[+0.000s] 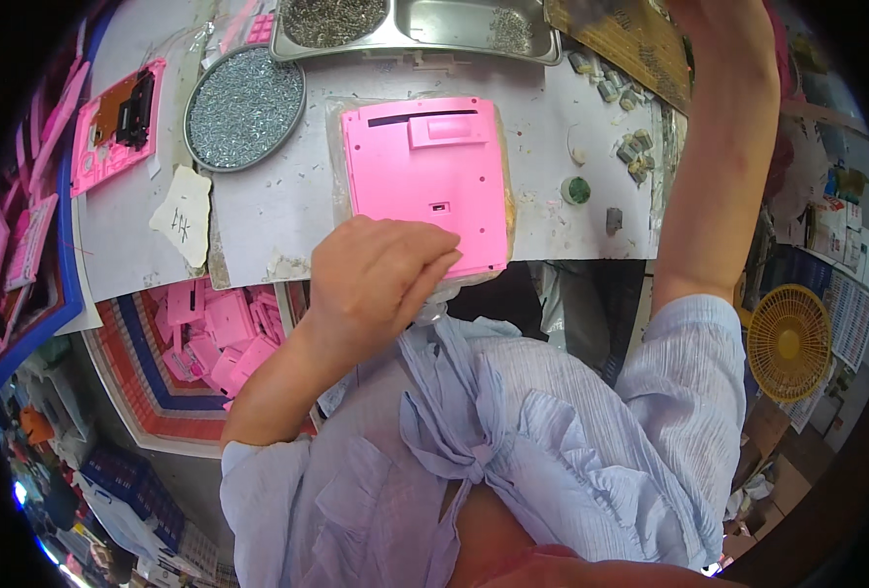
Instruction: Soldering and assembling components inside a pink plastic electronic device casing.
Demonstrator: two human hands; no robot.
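A pink plastic casing [420,181] with a long dark slot, a raised block and a small cut-out lies flat on a plastic-wrapped pad [339,162] at the table's near edge. My left hand [380,269] rests over its near left part, fingers curled together and pressed against it; the fingertips are partly hidden. My right forearm [719,167] reaches up along the right side toward a brown cardboard sheet [640,44]. The right hand itself is cut off by the top edge, so what it touches does not show.
A round tray of silvery screws [243,108] and a metal tray [464,29] with small parts stand beyond the casing. Another pink casing [111,127] with black parts lies left. Small grey metal parts [635,152] and a green round piece [575,190] sit right. Below left, a bin [145,392] holds pink pieces.
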